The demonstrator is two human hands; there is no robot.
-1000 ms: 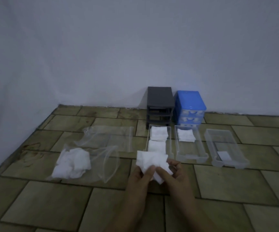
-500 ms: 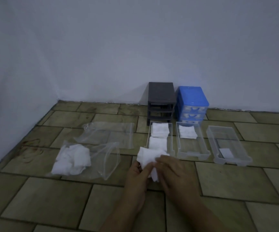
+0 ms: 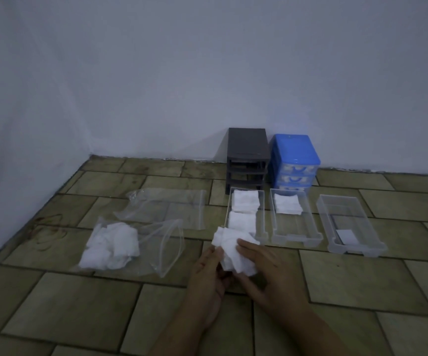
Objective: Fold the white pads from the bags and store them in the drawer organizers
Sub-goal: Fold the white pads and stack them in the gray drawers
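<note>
1. Two hands work one crumpled white pad [image 3: 236, 251] at lower centre of the frame, just in front of the leftmost drawer: the left hand [image 3: 209, 271] grips its lower left edge with curled fingers, and the right hand [image 3: 264, 265] pinches its right side, fingers lying across the top.
2. Behind the pad, the left clear drawer [image 3: 261, 217] holds two folded pads [image 3: 245, 210], one behind the other.
3. Right of it, the middle clear drawer [image 3: 295, 227] has one folded pad [image 3: 287, 204] at its far end.
4. Further right, the right clear drawer [image 3: 351, 224] holds only a small white slip [image 3: 345, 237] near its front.
5. Left of centre, a clear open bag [image 3: 161, 250] lies on the tiled floor [image 3: 79, 304] with a heap of unfolded pads [image 3: 112, 246] inside.
6. Just behind it lies a flat clear bag [image 3: 171, 206].
7. Against the wall at centre stand a dark grey drawer frame [image 3: 247, 152] and, touching its right side, a blue drawer organizer [image 3: 295, 155].
</note>
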